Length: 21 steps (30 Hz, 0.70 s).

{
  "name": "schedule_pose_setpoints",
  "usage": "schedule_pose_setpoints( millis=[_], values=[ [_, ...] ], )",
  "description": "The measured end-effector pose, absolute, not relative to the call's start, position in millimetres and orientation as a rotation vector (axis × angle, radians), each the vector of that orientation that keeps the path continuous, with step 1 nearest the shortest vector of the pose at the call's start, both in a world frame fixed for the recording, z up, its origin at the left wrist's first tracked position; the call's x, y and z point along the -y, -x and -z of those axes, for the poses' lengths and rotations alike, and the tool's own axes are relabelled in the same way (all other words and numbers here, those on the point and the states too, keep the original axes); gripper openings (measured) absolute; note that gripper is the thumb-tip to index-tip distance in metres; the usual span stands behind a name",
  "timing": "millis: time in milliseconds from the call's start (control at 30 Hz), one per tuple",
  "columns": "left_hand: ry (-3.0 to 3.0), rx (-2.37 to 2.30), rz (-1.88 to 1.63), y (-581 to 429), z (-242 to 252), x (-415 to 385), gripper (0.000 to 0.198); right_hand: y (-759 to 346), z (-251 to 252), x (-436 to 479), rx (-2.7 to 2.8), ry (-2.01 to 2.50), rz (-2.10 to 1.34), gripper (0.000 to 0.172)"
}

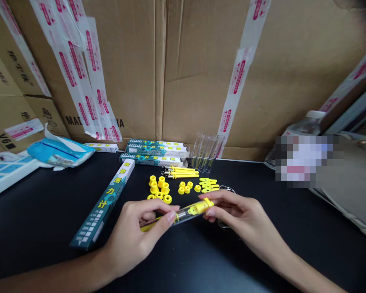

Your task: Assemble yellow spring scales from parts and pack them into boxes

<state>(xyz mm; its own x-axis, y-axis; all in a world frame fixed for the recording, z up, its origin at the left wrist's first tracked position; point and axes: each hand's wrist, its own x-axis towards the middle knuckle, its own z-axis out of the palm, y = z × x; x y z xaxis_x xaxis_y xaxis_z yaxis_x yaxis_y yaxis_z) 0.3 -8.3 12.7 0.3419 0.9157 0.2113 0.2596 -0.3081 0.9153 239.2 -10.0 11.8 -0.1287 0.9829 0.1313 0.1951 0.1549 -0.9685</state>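
Observation:
A tubular spring scale (184, 216), a clear tube with yellow parts and a metal spring inside, lies nearly level above the black table. My left hand (136, 230) is closed around its left part, thumb on top. At the other end, the thumb and fingers of my right hand (238, 206) pinch the yellow end cap (208, 202). Behind the tube are several yellow collars (154, 187), smaller yellow caps (186, 187) and flat yellow tabs (210, 184). Metal rings (227, 189) lie partly hidden by my right hand.
Yellow rods with springs (183, 174), upright clear tubes (205, 152) and stacked boxes (155, 150) stand at the back. A long green box (105, 203) lies left. Further out are a blue packet (61, 150), a power strip (12, 173) and a bottle (308, 124).

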Motion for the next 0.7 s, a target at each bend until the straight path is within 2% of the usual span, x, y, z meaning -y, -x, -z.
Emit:
schedule_pose_setpoints(
  millis=[367, 433, 567, 700],
  values=[
    [-1.805, -1.071, -0.969, 1.0, -11.7, 8.3, 0.026, -239.5, -7.1, 10.9, 1.481, 1.15, -1.051, 0.028],
    [-1.823, -1.09, -0.95, 0.7, -11.1, 9.3, 0.025, -238.8, -8.3, 11.3, 1.459, 1.14, -1.048, 0.025],
    [-1.972, -1.058, -0.871, 0.5, -6.3, 11.8, 0.037, -236.7, -12.7, 13.5, 1.436, 1.102, -1.026, 0.02],
    [-2.115, -1.063, -0.829, 1.1, -2.6, 12.6, 0.033, -236.7, -14.8, 14.9, 1.455, 1.066, -0.991, 0.016]
  ],
)
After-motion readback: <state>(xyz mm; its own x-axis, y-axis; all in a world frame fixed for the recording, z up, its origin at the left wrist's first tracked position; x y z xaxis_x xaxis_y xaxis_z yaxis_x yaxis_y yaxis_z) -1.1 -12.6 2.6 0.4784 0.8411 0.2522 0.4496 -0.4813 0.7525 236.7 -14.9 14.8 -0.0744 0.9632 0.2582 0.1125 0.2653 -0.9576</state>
